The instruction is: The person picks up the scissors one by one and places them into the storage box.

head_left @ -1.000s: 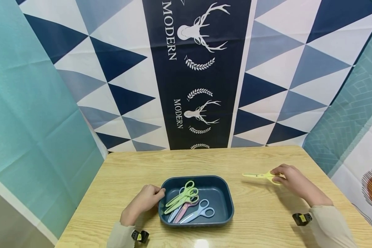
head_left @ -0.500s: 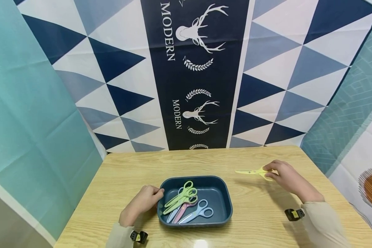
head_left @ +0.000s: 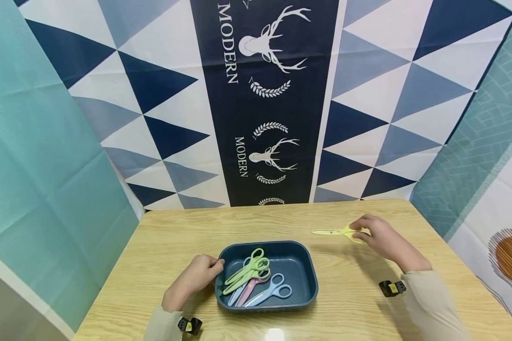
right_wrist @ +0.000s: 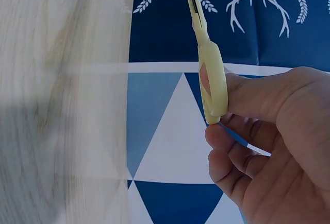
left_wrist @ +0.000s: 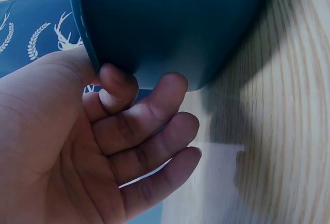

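In the head view, my right hand (head_left: 379, 237) pinches a pair of yellow scissors (head_left: 330, 232) by the handle loops, above the table right of a dark blue bin. The blades point left; close up in the right wrist view, the thumb presses the yellow handle (right_wrist: 218, 82). My left hand (head_left: 197, 273) grips the left rim of the bin (head_left: 300, 277), its fingertips near the outer wall (left_wrist: 170, 33) in the left wrist view. Inside the bin's left and middle lie green scissors (head_left: 248, 275), pink scissors (head_left: 247, 292) and blue scissors (head_left: 266, 292), partly overlapping.
The bin stands on a wood-grain table (head_left: 350, 303). Behind the table hangs a patterned cloth (head_left: 269, 109) with triangles and deer heads. A teal cloth (head_left: 55, 156) borders the left side, and further patterned cloth hangs at the right.
My right hand has carried the yellow scissors leftward and slightly farther back, closer to the bin. The left hand keeps its hold on the rim. The whole head view has shifted slightly.
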`<state>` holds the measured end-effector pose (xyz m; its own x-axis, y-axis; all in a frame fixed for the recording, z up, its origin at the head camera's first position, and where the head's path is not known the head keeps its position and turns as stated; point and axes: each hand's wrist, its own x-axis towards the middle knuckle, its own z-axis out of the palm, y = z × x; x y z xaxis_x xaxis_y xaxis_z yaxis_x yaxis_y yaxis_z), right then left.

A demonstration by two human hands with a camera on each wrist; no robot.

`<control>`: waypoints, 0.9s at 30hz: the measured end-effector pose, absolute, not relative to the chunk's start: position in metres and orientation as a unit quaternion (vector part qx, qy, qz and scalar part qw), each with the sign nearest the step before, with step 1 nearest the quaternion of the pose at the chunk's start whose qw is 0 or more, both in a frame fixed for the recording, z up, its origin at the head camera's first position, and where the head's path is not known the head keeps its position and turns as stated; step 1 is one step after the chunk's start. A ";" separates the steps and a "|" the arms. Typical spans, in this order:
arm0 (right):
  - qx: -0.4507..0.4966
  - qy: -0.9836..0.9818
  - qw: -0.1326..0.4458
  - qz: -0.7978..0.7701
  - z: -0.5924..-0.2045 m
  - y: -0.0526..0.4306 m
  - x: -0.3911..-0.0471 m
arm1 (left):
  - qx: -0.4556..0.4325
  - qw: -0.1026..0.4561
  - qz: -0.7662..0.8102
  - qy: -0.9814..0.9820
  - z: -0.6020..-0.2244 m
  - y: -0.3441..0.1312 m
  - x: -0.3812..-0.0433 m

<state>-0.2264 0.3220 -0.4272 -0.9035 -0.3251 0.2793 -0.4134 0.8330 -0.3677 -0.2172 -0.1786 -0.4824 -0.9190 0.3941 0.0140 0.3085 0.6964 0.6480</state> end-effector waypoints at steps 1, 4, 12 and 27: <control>0.195 -0.952 0.103 0.215 -0.426 0.320 -0.227 | 0.191 0.062 0.341 0.918 -0.483 -0.178 -0.217; 0.198 -0.951 0.105 0.215 -0.424 0.315 -0.228 | 0.193 0.061 0.344 0.917 -0.483 -0.178 -0.216; 0.204 -0.947 0.120 0.218 -0.420 0.301 -0.232 | 0.186 0.064 0.347 0.917 -0.482 -0.179 -0.216; 0.229 -0.942 0.119 0.216 -0.415 0.285 -0.237 | 0.197 0.049 0.336 0.920 -0.482 -0.178 -0.218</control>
